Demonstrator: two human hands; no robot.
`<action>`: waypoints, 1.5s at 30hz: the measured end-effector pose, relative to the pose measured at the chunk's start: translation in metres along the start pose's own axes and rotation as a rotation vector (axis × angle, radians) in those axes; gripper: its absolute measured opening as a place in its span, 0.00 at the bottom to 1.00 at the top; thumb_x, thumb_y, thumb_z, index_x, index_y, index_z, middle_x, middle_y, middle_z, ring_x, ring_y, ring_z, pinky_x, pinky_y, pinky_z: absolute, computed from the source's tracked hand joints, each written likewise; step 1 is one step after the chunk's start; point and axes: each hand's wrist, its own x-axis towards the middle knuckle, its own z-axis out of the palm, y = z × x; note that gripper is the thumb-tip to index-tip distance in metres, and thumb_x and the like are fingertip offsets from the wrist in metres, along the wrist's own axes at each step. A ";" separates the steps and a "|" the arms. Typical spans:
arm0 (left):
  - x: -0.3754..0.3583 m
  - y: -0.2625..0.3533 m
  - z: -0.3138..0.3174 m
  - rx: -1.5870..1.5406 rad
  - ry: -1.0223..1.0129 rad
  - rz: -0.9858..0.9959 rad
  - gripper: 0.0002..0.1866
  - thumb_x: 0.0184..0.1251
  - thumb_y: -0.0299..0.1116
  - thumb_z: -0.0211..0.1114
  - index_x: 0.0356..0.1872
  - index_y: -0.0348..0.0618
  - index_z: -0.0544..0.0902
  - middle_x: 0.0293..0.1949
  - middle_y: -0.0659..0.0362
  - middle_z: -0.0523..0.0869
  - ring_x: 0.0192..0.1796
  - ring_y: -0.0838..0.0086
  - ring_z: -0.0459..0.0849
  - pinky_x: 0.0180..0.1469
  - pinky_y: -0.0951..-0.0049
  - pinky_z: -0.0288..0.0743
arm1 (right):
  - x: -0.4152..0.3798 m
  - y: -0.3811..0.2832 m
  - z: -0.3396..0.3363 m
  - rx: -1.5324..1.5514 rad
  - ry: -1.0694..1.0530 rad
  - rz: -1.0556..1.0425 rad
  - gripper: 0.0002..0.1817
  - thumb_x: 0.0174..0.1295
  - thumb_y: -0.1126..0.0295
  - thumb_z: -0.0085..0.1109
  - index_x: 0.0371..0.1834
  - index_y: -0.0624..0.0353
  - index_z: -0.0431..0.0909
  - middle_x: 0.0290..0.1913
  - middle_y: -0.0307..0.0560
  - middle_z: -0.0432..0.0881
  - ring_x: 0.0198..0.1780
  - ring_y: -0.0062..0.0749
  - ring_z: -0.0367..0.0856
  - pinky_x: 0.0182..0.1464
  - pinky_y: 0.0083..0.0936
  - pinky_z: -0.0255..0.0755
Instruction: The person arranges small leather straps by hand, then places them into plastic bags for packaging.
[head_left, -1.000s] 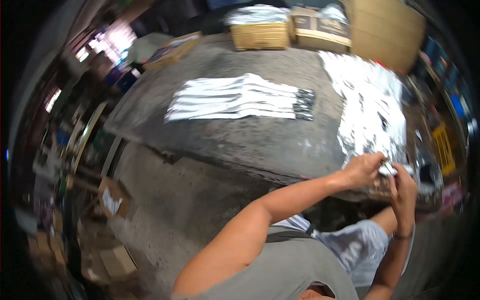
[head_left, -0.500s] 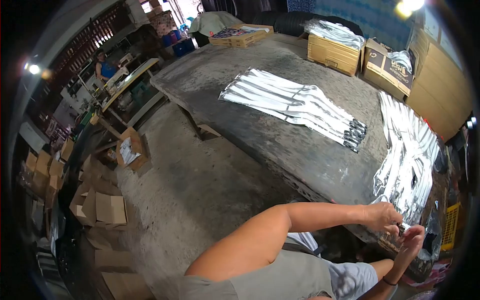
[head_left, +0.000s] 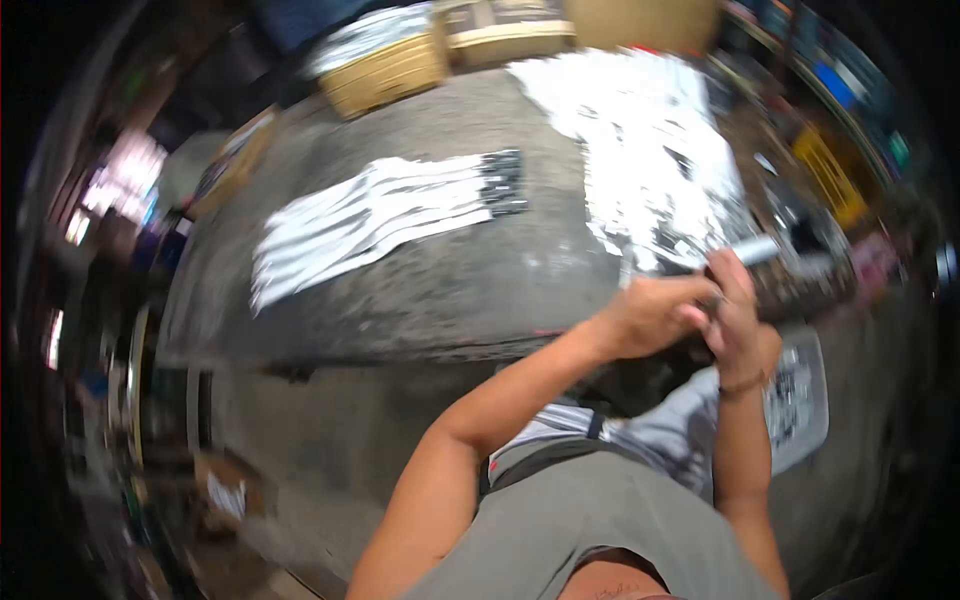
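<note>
The pile of silvery strips (head_left: pixel 650 150) covers the right side of the dark table (head_left: pixel 450 300), running from the far edge toward the near one. It looks bright white and glossy, with creased, crinkled surfaces and small dark gaps; glare and blur hide where one strip ends and the next begins. Left of it, apart, lies a flatter bundle of strips (head_left: pixel 375 210). Its long bands sit side by side, white with thin grey lines between them, bending slightly midway; the right end is black and mottled, and the left end spreads a little toward the near side. At the near end of the pile, the left hand (head_left: pixel 650 318) and the right hand (head_left: pixel 738 325) meet, with their fingers bent toward each other. Blur hides what is between them, so I cannot tell whether either hand is clenched or grasping something. A smooth, pale, narrow piece (head_left: pixel 754 250) shows just beyond the right hand's fingers, pointing to the right; whether it is held is unclear. Crumpled clear plastic (head_left: pixel 812 243) lies to its right, with a yellow crate (head_left: pixel 830 175) farther off. A cardboard box (head_left: pixel 388 78) with silvery stuff on top stands at the far side of the table.
</note>
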 end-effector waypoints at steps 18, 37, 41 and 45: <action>0.005 0.005 0.008 0.065 0.004 -0.022 0.11 0.74 0.34 0.58 0.42 0.35 0.80 0.38 0.52 0.86 0.31 0.71 0.85 0.34 0.73 0.77 | -0.021 -0.024 0.008 -0.213 0.095 -0.428 0.12 0.66 0.66 0.64 0.32 0.57 0.70 0.23 0.29 0.68 0.25 0.08 0.63 0.25 0.12 0.60; 0.006 0.007 0.015 0.039 -0.031 -0.328 0.10 0.76 0.32 0.55 0.47 0.34 0.76 0.29 0.58 0.82 0.32 0.79 0.80 0.36 0.77 0.74 | -0.035 -0.015 0.008 -0.292 0.058 -0.561 0.11 0.66 0.68 0.62 0.34 0.58 0.69 0.24 0.35 0.74 0.24 0.12 0.72 0.21 0.17 0.68; 0.002 0.004 0.020 0.060 0.016 -0.251 0.09 0.76 0.33 0.56 0.42 0.35 0.76 0.28 0.57 0.82 0.30 0.77 0.81 0.33 0.76 0.74 | -0.038 -0.015 0.006 -0.313 0.053 -0.480 0.11 0.67 0.67 0.62 0.34 0.58 0.69 0.25 0.36 0.75 0.25 0.12 0.73 0.22 0.17 0.68; -0.001 0.008 0.028 -0.015 0.061 -0.300 0.09 0.76 0.32 0.55 0.37 0.36 0.74 0.27 0.56 0.81 0.26 0.75 0.80 0.30 0.74 0.74 | -0.037 -0.014 0.007 -0.298 0.045 -0.457 0.11 0.67 0.68 0.62 0.36 0.57 0.68 0.25 0.32 0.71 0.23 0.09 0.70 0.23 0.11 0.66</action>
